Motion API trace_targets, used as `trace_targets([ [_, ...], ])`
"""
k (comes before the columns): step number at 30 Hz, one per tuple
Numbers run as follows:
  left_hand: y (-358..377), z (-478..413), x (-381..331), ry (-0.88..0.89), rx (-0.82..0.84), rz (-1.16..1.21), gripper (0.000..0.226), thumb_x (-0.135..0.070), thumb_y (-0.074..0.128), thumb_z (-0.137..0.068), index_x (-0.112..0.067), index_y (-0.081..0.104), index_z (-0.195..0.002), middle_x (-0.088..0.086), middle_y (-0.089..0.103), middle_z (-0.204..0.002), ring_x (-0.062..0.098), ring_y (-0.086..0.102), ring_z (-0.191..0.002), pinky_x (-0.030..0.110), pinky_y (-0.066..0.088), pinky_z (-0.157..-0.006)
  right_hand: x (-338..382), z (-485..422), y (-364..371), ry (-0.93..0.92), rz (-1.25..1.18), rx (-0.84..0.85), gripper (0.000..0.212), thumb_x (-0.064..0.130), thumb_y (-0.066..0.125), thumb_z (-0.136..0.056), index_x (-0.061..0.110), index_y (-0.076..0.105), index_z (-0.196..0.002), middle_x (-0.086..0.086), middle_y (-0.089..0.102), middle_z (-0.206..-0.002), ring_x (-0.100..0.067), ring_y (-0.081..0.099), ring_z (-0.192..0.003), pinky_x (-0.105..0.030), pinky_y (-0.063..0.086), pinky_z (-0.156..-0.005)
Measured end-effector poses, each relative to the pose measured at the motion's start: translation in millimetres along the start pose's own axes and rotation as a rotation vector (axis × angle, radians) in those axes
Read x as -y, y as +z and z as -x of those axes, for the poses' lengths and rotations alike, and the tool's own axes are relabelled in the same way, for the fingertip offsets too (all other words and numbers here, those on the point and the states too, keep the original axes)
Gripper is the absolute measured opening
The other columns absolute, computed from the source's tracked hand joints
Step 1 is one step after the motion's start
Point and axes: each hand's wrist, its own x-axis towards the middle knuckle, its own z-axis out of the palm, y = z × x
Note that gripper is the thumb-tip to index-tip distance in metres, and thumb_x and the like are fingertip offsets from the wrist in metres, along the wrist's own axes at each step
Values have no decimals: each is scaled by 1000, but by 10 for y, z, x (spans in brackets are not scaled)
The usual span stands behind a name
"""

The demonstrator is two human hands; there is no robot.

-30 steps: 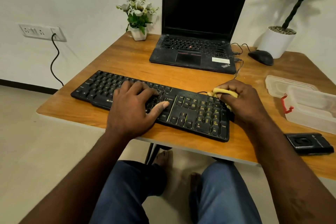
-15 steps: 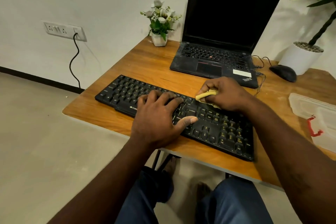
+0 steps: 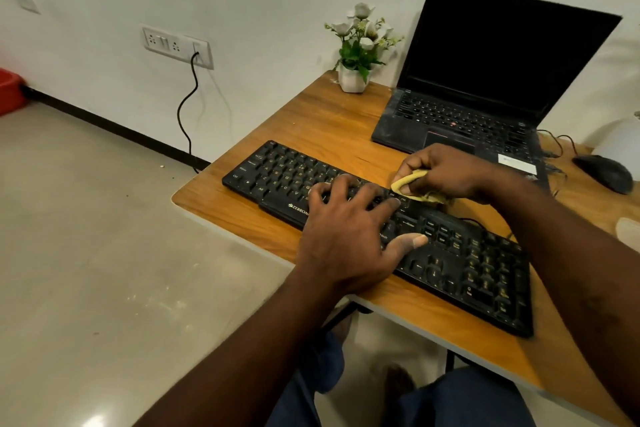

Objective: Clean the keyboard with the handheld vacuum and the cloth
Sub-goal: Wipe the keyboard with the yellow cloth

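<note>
A black keyboard lies slanted across the front of the wooden table. My left hand rests flat on its middle keys with the fingers spread, pressing it down and holding nothing. My right hand is closed on a bunched yellow cloth, which touches the keyboard's far edge near the top key rows. No handheld vacuum is in view.
An open black laptop stands behind the keyboard, with a small white flower pot to its left and a black mouse to its right. A cable hangs from a wall socket. The floor is to the left.
My right hand has slid the cloth leftward along the keyboard's far edge, from the number pad to the middle. The view has swung left. My left hand stays on the keys.
</note>
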Motion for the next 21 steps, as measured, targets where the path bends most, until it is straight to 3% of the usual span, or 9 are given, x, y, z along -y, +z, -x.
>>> trace_targets([
  [5,-1,-14,14,2,16,9,75,-80,17,-95,-37,53,-144,-3,49,-151,30,32,-142,60,27,-110,255,-299,123,-31,38,-16,14,5,75,-89,18,76,-95,2,76,-86,-9,67,-75,-29,52,-66],
  [11,20,-10,14,-1,7,20,75,-80,19,-96,-36,56,-143,-3,51,-150,31,33,-141,63,25,-111,680,-841,319,-35,92,-33,13,8,77,-86,15,74,-95,-6,76,-93,-17,66,-77,-33,52,-64],
  [14,14,-4,13,-3,9,42,73,-79,20,-96,-35,57,-142,-2,51,-150,32,33,-142,63,24,-112,946,-1094,441,-45,110,-59,16,12,80,-85,17,72,-97,-1,73,-93,-14,63,-79,-28,48,-63],
  [18,15,7,25,13,12,49,65,-72,30,-97,-33,61,-138,-2,52,-147,31,33,-139,64,24,-112,1272,-1421,593,-62,147,-72,23,17,79,-86,11,70,-106,-3,69,-101,-18,59,-89,-29,43,-67],
  [21,-1,-2,41,20,35,36,64,-68,28,-96,-32,66,-133,-1,51,-148,31,31,-139,64,22,-113,1451,-1579,682,-57,190,-84,26,22,78,-87,12,68,-109,-6,68,-108,-24,61,-100,-36,49,-78],
])
